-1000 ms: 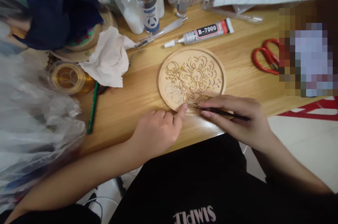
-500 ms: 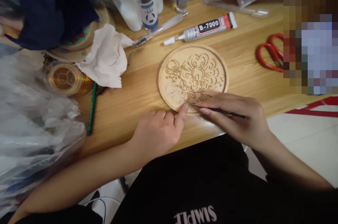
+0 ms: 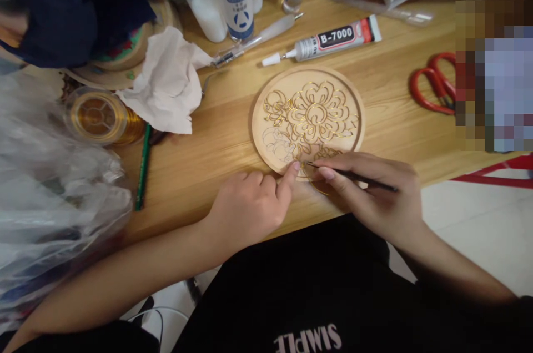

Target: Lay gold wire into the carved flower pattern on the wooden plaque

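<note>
A round, rimmed wooden plate (image 3: pixel 266 92) lies on the table with a flower design outlined in gold wire (image 3: pixel 318 114). Part of the design at its lower left shows only drawn lines. My left hand (image 3: pixel 250 203) rests at the near rim, its index fingertip pressed onto the plate and the other fingers curled; its thumb is hidden. In my right hand (image 3: pixel 375 186) are slim dark tweezers (image 3: pixel 362 176), held like a pen. Their tip is beside my left index fingertip, low on the plate. A loose end of gold wire loops over the near rim.
Behind the plate lie a B-7000 glue tube (image 3: pixel 333 39) and a pen-like tool (image 3: pixel 266 34), with bottles (image 3: pixel 237 9) further back. Red-handled scissors (image 3: pixel 431 86) are at the right. On the left are crumpled tissue (image 3: pixel 166 86), a wire spool (image 3: pixel 97 117), a green pencil (image 3: pixel 144 170) and plastic bags (image 3: pixel 54 192).
The view has shifted slightly, so the table things sit a little further right. Both hands stay at the same spot on the plate. The loose wire end shows more clearly.
</note>
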{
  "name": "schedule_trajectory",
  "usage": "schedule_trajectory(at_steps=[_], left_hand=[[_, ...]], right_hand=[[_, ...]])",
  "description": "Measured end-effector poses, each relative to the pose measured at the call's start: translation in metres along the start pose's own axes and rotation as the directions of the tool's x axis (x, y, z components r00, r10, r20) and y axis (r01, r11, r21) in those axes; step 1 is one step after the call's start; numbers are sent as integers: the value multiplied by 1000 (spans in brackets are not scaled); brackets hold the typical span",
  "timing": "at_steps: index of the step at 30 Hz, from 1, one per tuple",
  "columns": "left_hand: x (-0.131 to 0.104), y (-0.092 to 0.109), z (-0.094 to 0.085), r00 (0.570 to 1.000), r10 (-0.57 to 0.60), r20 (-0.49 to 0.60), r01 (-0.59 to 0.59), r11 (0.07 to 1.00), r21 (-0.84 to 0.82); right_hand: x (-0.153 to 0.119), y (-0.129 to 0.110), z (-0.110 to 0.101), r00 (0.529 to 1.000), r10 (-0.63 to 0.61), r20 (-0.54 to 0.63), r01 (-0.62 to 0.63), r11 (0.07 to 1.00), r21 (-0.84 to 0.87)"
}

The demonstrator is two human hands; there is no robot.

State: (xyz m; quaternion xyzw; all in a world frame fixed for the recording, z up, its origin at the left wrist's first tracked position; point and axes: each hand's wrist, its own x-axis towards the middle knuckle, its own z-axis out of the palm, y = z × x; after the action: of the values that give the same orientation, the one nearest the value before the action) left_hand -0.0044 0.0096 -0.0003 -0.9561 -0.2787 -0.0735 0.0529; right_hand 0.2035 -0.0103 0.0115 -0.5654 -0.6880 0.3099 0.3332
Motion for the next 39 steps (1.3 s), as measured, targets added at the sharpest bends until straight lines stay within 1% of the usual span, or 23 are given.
schedule_trajectory(at_steps=[4, 7, 12, 14, 19, 22, 25, 28, 31, 33, 36, 39], left_hand=[[0, 0, 0, 1000, 6, 9, -6, 1000, -2], [1, 0, -1, 1000, 3, 9, -3, 1000, 2], [0, 0, -1, 1000, 2, 2, -2, 1000, 7], [0, 0, -1, 1000, 1, 3, -1, 1000, 9], [0, 0, -1, 1000, -5, -3, 5, 1000, 15], [0, 0, -2, 1000, -5, -3, 5, 1000, 23], [-1, 0, -2, 1000, -10, -7, 10, 1000, 24], [-1, 0, -1, 1000, -17, 0, 17, 1000, 1], [-2, 1, -1, 1000, -24, 10, 25, 999, -36], [-1, 1, -1, 1000, -25, 10, 26, 999, -45], [-1, 1, -1, 1000, -21, 0, 21, 999, -35], [0, 2, 0, 1000, -25, -10, 25, 999, -22]], right_hand=[[-7, -3, 8, 994, 70, -84, -71, 997, -20], [-14, -5, 16, 982, 113, -153, -113, 994, 9], [-21, -13, 30, 942, 202, -268, -195, 979, 54], [-21, -16, 33, 930, 223, -292, -214, 975, 62], [-22, -13, 29, 938, 226, -264, -211, 974, 85], [-22, -12, 19, 927, 218, -304, -199, 976, 93], [-20, -17, 6, 935, 186, -303, -194, 981, 3], [-20, -24, -1, 957, 151, -247, -171, 983, -62], [-19, -28, 1, 979, 138, -152, -151, 986, -77], [-18, -28, 5, 987, 120, -110, -131, 987, -98], [-15, -26, 11, 992, 87, -92, -98, 987, -125], [-13, -25, 13, 990, 93, -102, -106, 986, -129]])
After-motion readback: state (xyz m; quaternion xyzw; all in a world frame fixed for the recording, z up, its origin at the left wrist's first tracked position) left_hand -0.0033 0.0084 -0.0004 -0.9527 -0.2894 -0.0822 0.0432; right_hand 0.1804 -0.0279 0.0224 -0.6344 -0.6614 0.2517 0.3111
